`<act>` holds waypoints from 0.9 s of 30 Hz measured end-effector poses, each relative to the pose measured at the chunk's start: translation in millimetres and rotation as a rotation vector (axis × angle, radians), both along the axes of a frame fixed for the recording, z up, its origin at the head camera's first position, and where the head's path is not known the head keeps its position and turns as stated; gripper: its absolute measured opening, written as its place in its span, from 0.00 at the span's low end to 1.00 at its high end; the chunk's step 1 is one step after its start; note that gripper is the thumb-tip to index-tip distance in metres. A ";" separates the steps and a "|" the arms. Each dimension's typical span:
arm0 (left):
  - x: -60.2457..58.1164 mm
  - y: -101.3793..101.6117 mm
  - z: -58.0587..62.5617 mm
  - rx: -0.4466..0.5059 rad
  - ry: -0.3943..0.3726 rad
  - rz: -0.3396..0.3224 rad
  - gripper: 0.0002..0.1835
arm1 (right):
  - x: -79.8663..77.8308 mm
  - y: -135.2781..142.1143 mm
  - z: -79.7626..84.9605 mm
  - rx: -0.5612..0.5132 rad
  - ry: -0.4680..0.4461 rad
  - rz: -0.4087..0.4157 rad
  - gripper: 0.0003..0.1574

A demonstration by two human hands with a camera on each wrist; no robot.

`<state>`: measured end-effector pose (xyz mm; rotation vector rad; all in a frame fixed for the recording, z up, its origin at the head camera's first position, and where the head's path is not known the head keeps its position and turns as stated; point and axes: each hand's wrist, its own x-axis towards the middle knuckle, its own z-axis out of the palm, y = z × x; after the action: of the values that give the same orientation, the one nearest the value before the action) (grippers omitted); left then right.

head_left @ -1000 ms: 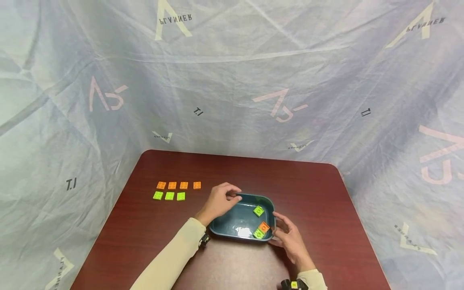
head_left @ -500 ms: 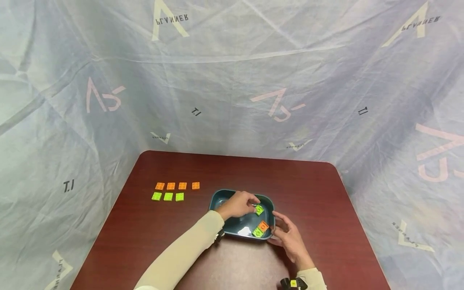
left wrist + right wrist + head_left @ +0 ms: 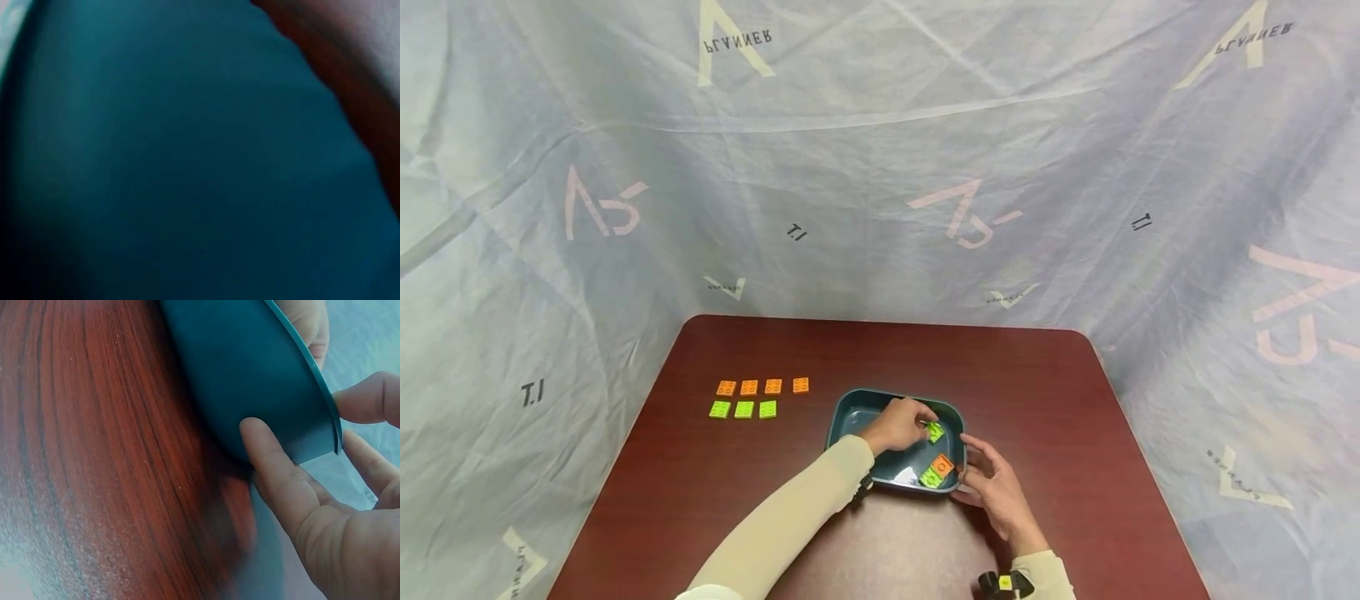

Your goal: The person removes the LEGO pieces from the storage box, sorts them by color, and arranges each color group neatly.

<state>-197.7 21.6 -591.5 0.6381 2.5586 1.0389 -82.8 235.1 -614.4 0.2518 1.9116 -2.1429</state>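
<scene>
1. Toward the far right corner of the teal tray (image 3: 854, 417) lies the green block (image 3: 934, 432) being handled; the curled thumb and fingertips of the left hand (image 3: 899, 424) appear to pinch it, though the blurred left wrist view cannot confirm this.
2. At the tray's right end, the right hand (image 3: 997, 492) holds the outside, its thumb and fingers curved about the near right corner, some fingertips at the rim.
3. Handled well, the block wants a pinch squarely on two opposite sides, so it does not twist free. The right hand should stay firm but light, lest the tray slide or tip, and the left sleeve (image 3: 790, 517) should ride above the near rim.
4. Within the tray, count three blocks: the pinched green one, plus an orange block (image 3: 943, 464) and a second green block (image 3: 932, 477) side by side nearer.
5. Left of the tray, on the table (image 3: 1037, 383), count seven: four orange pieces (image 3: 748, 387) in the far row, three green pieces (image 3: 744, 409) in the near row.
</scene>
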 end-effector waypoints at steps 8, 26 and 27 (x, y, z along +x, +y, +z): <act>0.7 8.6 -9.8 0.029 -0.055 0.046 0.21 | -0.4 0.4 0.7 -0.016 -0.005 0.015 0.45; 7.1 33.5 -19.9 0.000 0.011 0.107 0.24 | -4.4 5.1 1.1 -0.027 -0.014 0.016 0.44; 7.4 34.5 -19.7 0.001 0.006 0.111 0.24 | -4.5 5.5 1.3 -0.025 -0.013 0.016 0.44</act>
<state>-190.3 56.0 -611.2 0.5051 2.6248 1.0744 -87.3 240.7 -613.1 0.2443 1.8716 -2.1479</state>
